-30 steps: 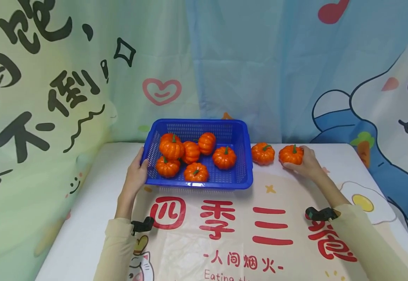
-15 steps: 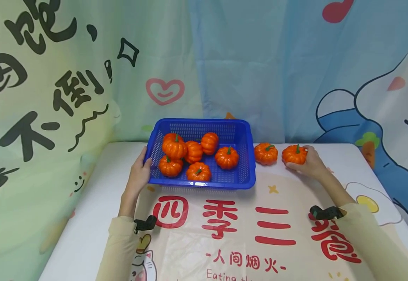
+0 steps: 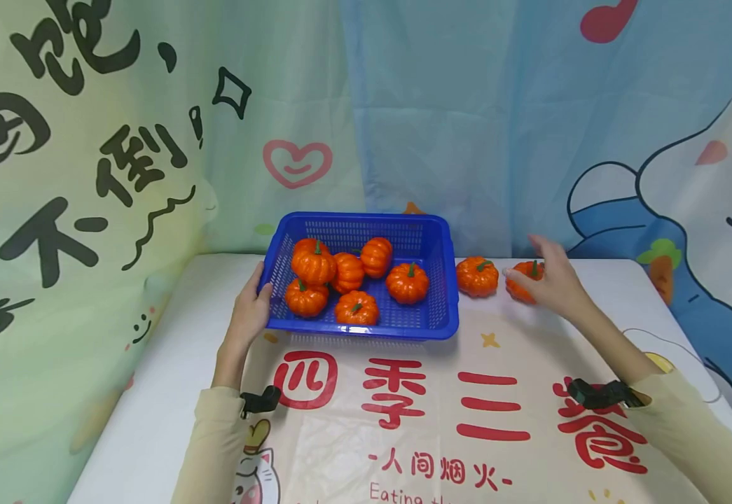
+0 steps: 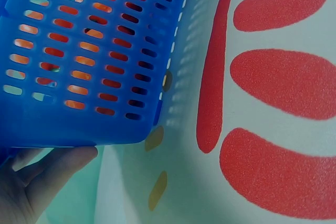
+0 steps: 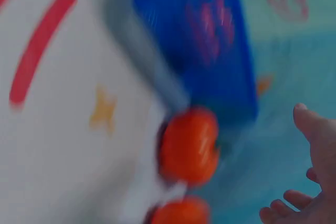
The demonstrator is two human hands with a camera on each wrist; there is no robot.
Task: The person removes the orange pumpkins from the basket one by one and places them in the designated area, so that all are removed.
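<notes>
A blue plastic basket (image 3: 425, 332) stands at the back of the table, with several small orange pumpkins (image 3: 408, 283) inside. My left hand (image 3: 249, 311) grips the basket's left end; in the left wrist view its thumb (image 4: 63, 169) lies along the rim. Right of the basket sit two more pumpkins: one (image 3: 477, 277) close beside its wall, the other (image 3: 520, 292) further right. Over that outer pumpkin is my right hand (image 3: 561, 283), fingers spread and raised, thumb overlapping it in the head view. The right wrist view, blurred, shows this hand (image 5: 323, 156) holding nothing.
The white table (image 3: 170, 336) carries a beige printed sheet (image 3: 441, 392) with red characters. Behind the basket hangs a printed cloth backdrop (image 3: 429, 140), close to the table's back edge. Another cloth (image 3: 44, 315) hangs along the left.
My right hand has let go of the outer pumpkin, its fingers spreading and lifting up off it. The pumpkin stays beside the other one. The left hand keeps its hold on the basket.
</notes>
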